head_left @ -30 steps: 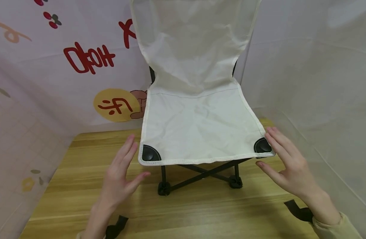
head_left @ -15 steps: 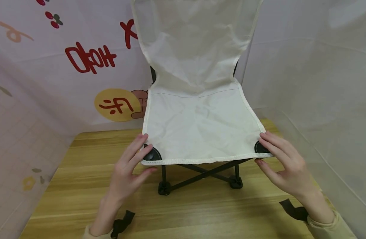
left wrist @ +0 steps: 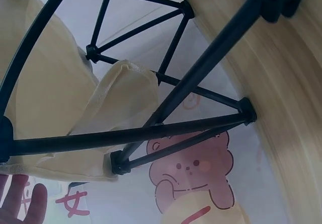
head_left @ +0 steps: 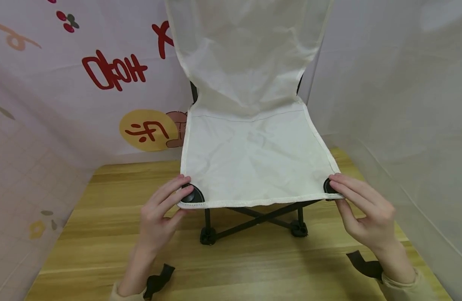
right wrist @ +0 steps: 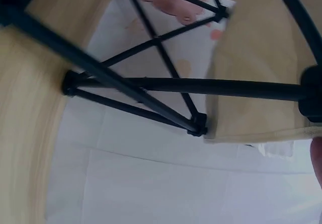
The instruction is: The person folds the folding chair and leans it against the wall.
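Note:
A cream folding camp chair (head_left: 250, 159) with a dark tubular frame stands unfolded on a wooden surface, its backrest rising out of the head view. My left hand (head_left: 157, 221) pinches the front left corner of the seat, fingers over the black corner patch (head_left: 195, 195) and thumb partly hidden under the edge. At the front right corner, my right hand (head_left: 370, 215) grips the same way, thumb below the fabric. Both wrist views look beneath the seat at crossed poles, with the left fingers (left wrist: 37, 204) and a right fingertip (right wrist: 317, 158) just in frame.
The wooden tabletop (head_left: 253, 267) extends in front of the chair and to its left. A printed white curtain (head_left: 103, 138) hangs behind, and a plain white one (head_left: 411, 125) closes in the right side. A black strap (head_left: 159, 281) dangles at each wrist.
Both hands have come inward from beside the seat onto its front corners, and the fingers have closed over the edges. The chair stays in place.

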`<state>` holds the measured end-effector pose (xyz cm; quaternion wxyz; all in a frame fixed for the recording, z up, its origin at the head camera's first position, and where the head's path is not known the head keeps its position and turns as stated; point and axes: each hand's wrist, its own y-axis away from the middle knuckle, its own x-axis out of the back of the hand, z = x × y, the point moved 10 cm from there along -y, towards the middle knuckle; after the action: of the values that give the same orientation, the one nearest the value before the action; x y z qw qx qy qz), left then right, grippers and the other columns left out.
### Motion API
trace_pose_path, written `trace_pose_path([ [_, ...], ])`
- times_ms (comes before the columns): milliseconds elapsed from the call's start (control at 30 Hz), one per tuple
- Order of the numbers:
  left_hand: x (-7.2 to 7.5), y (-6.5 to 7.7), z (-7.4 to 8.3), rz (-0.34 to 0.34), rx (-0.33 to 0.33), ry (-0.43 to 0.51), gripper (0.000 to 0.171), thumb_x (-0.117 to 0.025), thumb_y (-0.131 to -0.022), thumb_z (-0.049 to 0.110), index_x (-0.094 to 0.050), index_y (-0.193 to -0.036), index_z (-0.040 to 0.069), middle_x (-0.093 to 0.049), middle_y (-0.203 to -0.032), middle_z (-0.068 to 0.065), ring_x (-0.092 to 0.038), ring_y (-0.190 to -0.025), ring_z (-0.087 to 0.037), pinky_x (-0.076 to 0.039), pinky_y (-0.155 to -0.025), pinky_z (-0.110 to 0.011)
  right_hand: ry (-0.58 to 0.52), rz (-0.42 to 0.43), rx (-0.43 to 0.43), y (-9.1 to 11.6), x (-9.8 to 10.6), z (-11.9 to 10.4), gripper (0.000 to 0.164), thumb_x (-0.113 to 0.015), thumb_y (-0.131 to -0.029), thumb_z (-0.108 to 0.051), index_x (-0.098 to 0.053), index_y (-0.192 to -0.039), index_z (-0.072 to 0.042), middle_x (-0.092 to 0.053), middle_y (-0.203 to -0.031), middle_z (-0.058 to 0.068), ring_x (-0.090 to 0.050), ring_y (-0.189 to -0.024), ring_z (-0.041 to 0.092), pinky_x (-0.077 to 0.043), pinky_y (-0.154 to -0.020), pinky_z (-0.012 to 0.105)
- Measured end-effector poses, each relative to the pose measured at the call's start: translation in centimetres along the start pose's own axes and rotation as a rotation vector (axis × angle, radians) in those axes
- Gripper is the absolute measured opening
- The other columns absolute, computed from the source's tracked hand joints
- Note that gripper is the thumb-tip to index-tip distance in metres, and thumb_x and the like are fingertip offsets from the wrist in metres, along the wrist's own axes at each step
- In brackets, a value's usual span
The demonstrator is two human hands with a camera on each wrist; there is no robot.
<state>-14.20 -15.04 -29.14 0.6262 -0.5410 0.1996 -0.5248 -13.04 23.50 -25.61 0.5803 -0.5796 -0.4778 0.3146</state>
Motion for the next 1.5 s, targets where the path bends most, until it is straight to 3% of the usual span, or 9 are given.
trace_pose_path([
  [333,0.0,0.4,-0.2,0.066,0.030,0.039,0.042,-0.070,-0.098,0.035,-0.078,-0.111,-0.004,-0.076,-0.130,-0.010,-0.065,-0.134,-0.008,-0.051,-0.113,-0.019,-0.006,0.145,-0.017,0.8,0.3,0.0,0.023,-0.072,-0.097,-0.004,-0.075,-0.092,0.018,-0.079,-0.100,0.028,-0.078,-0.109,0.022,-0.059,-0.103,0.024],
  [733,-0.2,0.4,-0.1,0.121,0.065,0.080,0.042,-0.069,-0.098,0.033,-0.077,-0.109,-0.007,-0.076,-0.130,-0.012,-0.069,-0.131,-0.009,-0.053,-0.110,-0.020,-0.039,0.179,-0.044,1.0,0.4,0.4,0.023,-0.074,-0.096,-0.003,-0.074,-0.090,0.019,-0.080,-0.101,0.027,-0.079,-0.109,0.023,-0.059,-0.103,0.025],
  [1067,-0.3,0.5,0.4,0.159,0.024,0.029,0.046,-0.066,-0.100,0.037,-0.076,-0.108,-0.007,-0.075,-0.119,-0.026,-0.070,-0.128,-0.007,-0.054,-0.108,-0.017,-0.052,0.187,-0.042,1.1,0.5,0.6,0.023,-0.074,-0.095,-0.003,-0.074,-0.089,0.019,-0.080,-0.100,0.026,-0.079,-0.109,0.024,-0.059,-0.103,0.026],
  [1500,-0.3,0.3,0.5,0.165,0.065,0.003,0.044,-0.066,-0.101,0.037,-0.077,-0.110,-0.006,-0.075,-0.118,-0.029,-0.069,-0.127,-0.003,-0.054,-0.107,-0.016,-0.020,0.212,-0.054,1.0,0.1,0.5,0.023,-0.074,-0.095,-0.003,-0.074,-0.087,0.019,-0.080,-0.097,0.027,-0.079,-0.106,0.023,-0.059,-0.101,0.026],
])
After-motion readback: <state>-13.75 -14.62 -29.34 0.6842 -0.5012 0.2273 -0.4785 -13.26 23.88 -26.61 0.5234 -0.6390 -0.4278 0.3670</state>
